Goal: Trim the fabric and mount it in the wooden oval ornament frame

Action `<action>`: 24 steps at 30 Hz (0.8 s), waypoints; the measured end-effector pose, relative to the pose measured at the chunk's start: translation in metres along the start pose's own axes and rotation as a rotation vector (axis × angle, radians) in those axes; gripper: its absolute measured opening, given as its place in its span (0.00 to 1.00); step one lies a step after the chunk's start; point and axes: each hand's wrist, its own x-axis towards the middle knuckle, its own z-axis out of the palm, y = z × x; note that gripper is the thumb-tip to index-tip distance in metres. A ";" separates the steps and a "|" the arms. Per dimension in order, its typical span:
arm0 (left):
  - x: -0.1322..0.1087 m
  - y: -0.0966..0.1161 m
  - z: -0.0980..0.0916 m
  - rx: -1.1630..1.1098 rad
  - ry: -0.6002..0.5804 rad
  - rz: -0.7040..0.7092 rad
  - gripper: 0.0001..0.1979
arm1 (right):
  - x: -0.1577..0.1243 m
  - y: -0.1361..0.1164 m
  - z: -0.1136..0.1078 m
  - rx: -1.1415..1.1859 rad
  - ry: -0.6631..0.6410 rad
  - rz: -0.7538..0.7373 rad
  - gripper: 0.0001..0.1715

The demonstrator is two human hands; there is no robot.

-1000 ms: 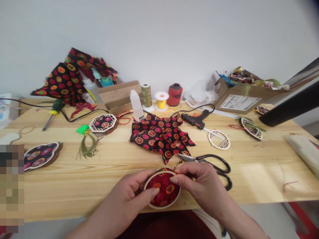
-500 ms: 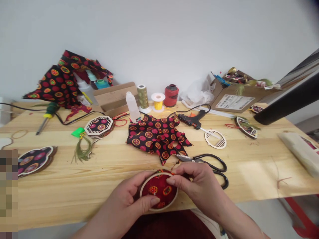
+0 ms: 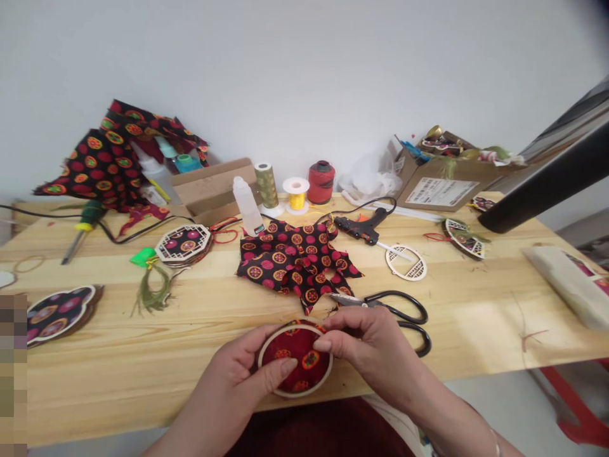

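Both my hands hold a round wooden hoop (image 3: 295, 359) filled with red patterned cloth, at the near edge of the wooden table (image 3: 143, 355). My left hand (image 3: 238, 374) grips its left side, thumb lying across the cloth. My right hand (image 3: 368, 352) pinches the hoop's upper right rim with closed fingers. Just beyond them lie black scissors (image 3: 394, 311) and a cut piece of black fabric with red and orange circles (image 3: 295, 260).
A black glue gun (image 3: 361, 227), a white oval frame (image 3: 406, 261), thread spools (image 3: 295, 190), a squeeze bottle (image 3: 246, 206), a fabric-covered lattice piece (image 3: 183, 242) and a green tassel (image 3: 152, 289) lie on the table. A cardboard box (image 3: 442, 184) stands back right, heaped fabric (image 3: 109, 155) back left.
The view has shifted, so the hoop and both hands now sit a little lower left in the picture. My grip on the hoop is unchanged.
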 end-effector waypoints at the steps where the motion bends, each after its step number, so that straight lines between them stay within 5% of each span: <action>1: 0.000 -0.001 -0.001 -0.014 -0.004 -0.003 0.14 | 0.001 0.001 -0.002 -0.020 -0.001 -0.036 0.12; 5: -0.001 0.001 -0.002 -0.158 -0.011 -0.063 0.12 | -0.001 0.005 -0.020 -0.215 0.197 -0.175 0.22; 9: -0.002 0.007 0.001 -0.382 0.075 -0.118 0.09 | -0.010 0.010 -0.049 -0.655 0.409 -0.253 0.15; 15: -0.001 0.004 -0.005 -0.600 0.066 -0.131 0.10 | -0.027 0.032 -0.070 -1.081 0.352 -0.334 0.11; 24: -0.004 0.006 -0.006 -0.671 0.097 -0.142 0.11 | -0.028 0.049 -0.071 -1.220 0.261 -0.306 0.19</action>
